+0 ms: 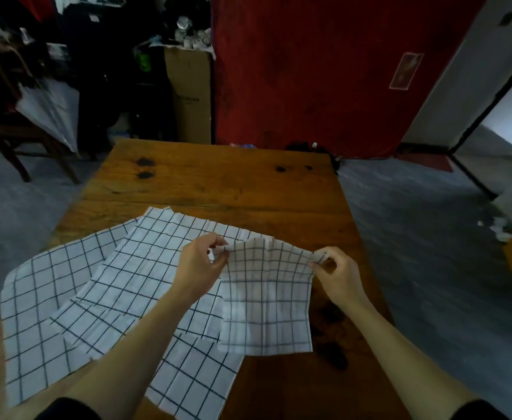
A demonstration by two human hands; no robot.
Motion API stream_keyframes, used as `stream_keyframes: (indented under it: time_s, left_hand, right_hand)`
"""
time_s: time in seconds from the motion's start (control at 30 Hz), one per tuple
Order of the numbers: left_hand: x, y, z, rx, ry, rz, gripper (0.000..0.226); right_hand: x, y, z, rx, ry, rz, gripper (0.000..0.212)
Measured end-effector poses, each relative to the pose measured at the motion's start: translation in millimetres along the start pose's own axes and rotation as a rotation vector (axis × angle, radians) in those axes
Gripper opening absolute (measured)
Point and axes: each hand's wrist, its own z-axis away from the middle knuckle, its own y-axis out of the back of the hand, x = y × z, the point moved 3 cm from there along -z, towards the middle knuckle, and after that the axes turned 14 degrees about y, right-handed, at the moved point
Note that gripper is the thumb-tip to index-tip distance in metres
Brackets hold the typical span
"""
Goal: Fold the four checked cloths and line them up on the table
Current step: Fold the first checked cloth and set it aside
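Note:
A white cloth with thin black checks (265, 301) hangs doubled over the wooden table (218, 183). My left hand (198, 265) pinches its upper left corner and my right hand (338, 274) pinches its upper right corner. Its lower edge reaches down toward the table near my right forearm. Under my left arm lie more checked cloths, spread flat and overlapping: one in the middle (133, 268), one at the far left (39, 301) and one near the front edge (197, 377).
Dark knots (144, 168) mark the far part of the table. A wooden chair (21, 137) stands at the back left, a tall cardboard box (189, 95) behind the table, and a red hanging (324, 71) beyond it. Grey floor surrounds the table.

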Motion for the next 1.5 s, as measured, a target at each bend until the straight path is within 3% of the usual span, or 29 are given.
stream_keyframes:
  time_s: [0.1, 0.3, 0.53, 0.83, 1.07, 1.3, 1.5]
  left_hand:
    - [-14, -6, 5, -0.036, -0.028, -0.036, 0.006]
    - [-40, -21, 33, -0.106, 0.001, -0.176, 0.026]
    - [-60, -37, 65, -0.223, 0.023, -0.329, 0.019]
    - [-60, -55, 40, -0.255, 0.030, -0.323, 0.016]
    - [-62, -84, 25, -0.307, 0.007, -0.453, 0.040]
    - [-53, -118, 27, -0.347, -0.101, -0.608, 0.056]
    - [-49, -146, 25, -0.402, -0.043, -0.744, 0.071]
  right_hand:
    - [6, -4, 1, -0.019, 0.012, 0.021, 0.019]
    - [21, -9, 23, -0.146, 0.036, 0.095, 0.021]
    - [51, -19, 60, -0.491, -0.081, 0.207, 0.032]
    - [43, -33, 55, -0.361, -0.129, 0.189, 0.026]
    - [43, -53, 53, -0.352, -0.185, 0.280, 0.034]
    - [52, -78, 51, -0.416, -0.161, 0.316, 0.053]
    - [61, -112, 40, -0.540, -0.114, 0.291, 0.057]
